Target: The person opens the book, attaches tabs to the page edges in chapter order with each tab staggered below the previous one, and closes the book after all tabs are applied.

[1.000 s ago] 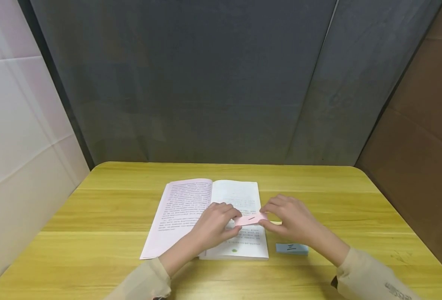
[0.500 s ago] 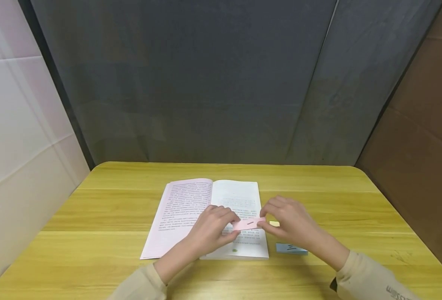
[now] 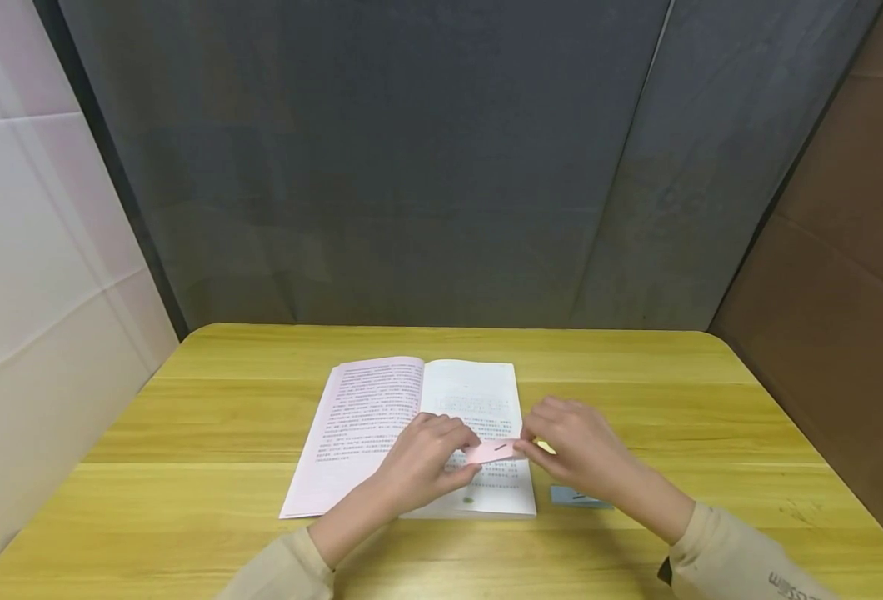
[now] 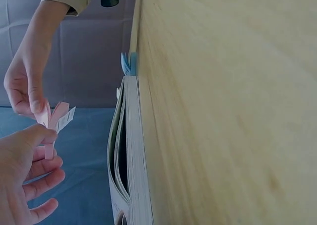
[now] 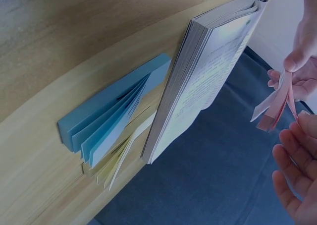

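Note:
In the head view my left hand (image 3: pixel 426 458) pinches the left end of a pad of pink sticky notes (image 3: pixel 492 452) between thumb and fingers. A short dark stroke marks its top sheet. At the other end, my right hand (image 3: pixel 580 442) pinches a sheet of the pad between thumb and finger. Both wrist views show the pink sheets (image 4: pixel 54 117) fanned apart, the right fingertips on one outer leaf. The pad is held above the right page of an open book (image 3: pixel 370 417). Near my right wrist lies a blue sticky-note pad (image 3: pixel 572 497), partly covered by the hand.
A yellow sticky-note pad (image 5: pixel 111 168) lies beside the blue one, its sheets fanned; in the head view my right hand mostly hides it. The wooden table (image 3: pixel 209 467) ends at a dark partition (image 3: pixel 411 167) behind, with a white panel at left and a brown one at right.
Both hands have shifted slightly down and left with the pink pad. The right fingertips have come closer to the left ones. The book has stayed in place.

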A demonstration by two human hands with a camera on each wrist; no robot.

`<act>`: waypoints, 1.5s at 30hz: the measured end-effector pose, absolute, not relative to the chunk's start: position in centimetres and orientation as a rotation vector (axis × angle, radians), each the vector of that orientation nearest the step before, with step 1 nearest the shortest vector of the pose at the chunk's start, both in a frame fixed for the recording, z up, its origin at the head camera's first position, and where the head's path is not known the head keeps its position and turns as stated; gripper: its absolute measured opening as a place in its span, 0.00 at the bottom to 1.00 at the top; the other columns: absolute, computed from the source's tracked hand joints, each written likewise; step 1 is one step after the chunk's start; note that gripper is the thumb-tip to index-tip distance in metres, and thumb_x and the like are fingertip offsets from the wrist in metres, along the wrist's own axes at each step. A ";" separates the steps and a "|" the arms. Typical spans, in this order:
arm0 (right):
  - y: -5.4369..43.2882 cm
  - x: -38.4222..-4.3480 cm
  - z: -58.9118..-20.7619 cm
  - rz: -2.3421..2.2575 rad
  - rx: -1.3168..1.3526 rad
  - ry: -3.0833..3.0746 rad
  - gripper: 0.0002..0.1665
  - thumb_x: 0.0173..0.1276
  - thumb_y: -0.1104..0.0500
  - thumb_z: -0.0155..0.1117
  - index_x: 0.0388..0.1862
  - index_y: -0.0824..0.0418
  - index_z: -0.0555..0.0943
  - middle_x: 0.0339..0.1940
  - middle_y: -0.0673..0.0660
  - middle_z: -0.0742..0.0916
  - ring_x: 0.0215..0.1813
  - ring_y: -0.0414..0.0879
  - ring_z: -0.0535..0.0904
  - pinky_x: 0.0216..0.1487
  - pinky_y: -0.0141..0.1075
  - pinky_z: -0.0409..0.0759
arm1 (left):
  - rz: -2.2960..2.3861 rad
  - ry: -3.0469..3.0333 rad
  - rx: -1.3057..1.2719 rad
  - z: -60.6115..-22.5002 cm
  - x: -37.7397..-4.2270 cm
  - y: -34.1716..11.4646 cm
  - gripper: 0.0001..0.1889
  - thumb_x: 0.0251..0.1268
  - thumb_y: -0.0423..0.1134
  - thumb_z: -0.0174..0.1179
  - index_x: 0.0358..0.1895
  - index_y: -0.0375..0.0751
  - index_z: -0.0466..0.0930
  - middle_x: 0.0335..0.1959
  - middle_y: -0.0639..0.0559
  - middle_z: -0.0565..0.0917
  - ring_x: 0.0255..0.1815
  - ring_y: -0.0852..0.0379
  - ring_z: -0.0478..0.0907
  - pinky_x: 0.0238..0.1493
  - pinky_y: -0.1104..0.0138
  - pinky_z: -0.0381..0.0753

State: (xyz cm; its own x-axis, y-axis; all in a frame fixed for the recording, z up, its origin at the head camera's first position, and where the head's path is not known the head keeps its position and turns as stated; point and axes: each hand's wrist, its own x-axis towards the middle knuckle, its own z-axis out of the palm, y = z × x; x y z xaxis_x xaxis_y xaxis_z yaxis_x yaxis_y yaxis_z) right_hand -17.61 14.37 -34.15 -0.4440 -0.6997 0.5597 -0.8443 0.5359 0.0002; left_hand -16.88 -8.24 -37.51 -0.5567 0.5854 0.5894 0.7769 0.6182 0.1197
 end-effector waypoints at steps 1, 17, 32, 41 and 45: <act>14.4 -17.6 -34.1 0.374 1.251 -2.275 0.09 0.52 0.55 0.66 0.19 0.51 0.75 0.21 0.42 0.75 0.26 0.35 0.68 0.22 0.27 0.66 | -0.506 -2.344 -1.074 -37.5 -16.9 -8.2 0.08 0.44 0.43 0.64 0.29 0.49 0.77 0.25 0.63 0.76 0.27 0.65 0.71 0.35 0.68 0.67; 14.2 -17.6 -34.1 0.438 1.262 -2.199 0.07 0.52 0.55 0.66 0.20 0.52 0.77 0.25 0.42 0.77 0.30 0.37 0.70 0.25 0.28 0.69 | -0.515 -2.390 -1.077 -37.8 -16.8 -8.0 0.08 0.44 0.43 0.63 0.30 0.49 0.78 0.26 0.63 0.77 0.28 0.66 0.71 0.36 0.68 0.68; 13.3 -17.2 -33.1 0.440 1.312 -2.268 0.08 0.53 0.55 0.64 0.18 0.51 0.75 0.24 0.41 0.76 0.27 0.36 0.67 0.23 0.24 0.66 | -0.517 -2.384 -1.095 -38.3 -16.8 -7.5 0.08 0.41 0.41 0.63 0.29 0.48 0.78 0.24 0.63 0.76 0.26 0.65 0.70 0.34 0.68 0.68; 12.7 -16.7 -32.8 0.408 1.348 -2.197 0.07 0.51 0.57 0.63 0.17 0.52 0.75 0.27 0.43 0.77 0.31 0.37 0.70 0.26 0.27 0.70 | -0.473 -2.411 -1.088 -38.4 -16.9 -7.2 0.07 0.43 0.42 0.62 0.29 0.48 0.77 0.25 0.63 0.76 0.27 0.65 0.71 0.36 0.68 0.67; 12.6 -16.6 -32.7 0.410 1.357 -2.187 0.08 0.51 0.57 0.63 0.17 0.52 0.75 0.27 0.43 0.78 0.31 0.36 0.70 0.26 0.25 0.69 | -0.459 -2.426 -1.080 -38.3 -16.9 -7.1 0.06 0.44 0.42 0.62 0.28 0.49 0.77 0.24 0.63 0.76 0.27 0.65 0.71 0.36 0.68 0.67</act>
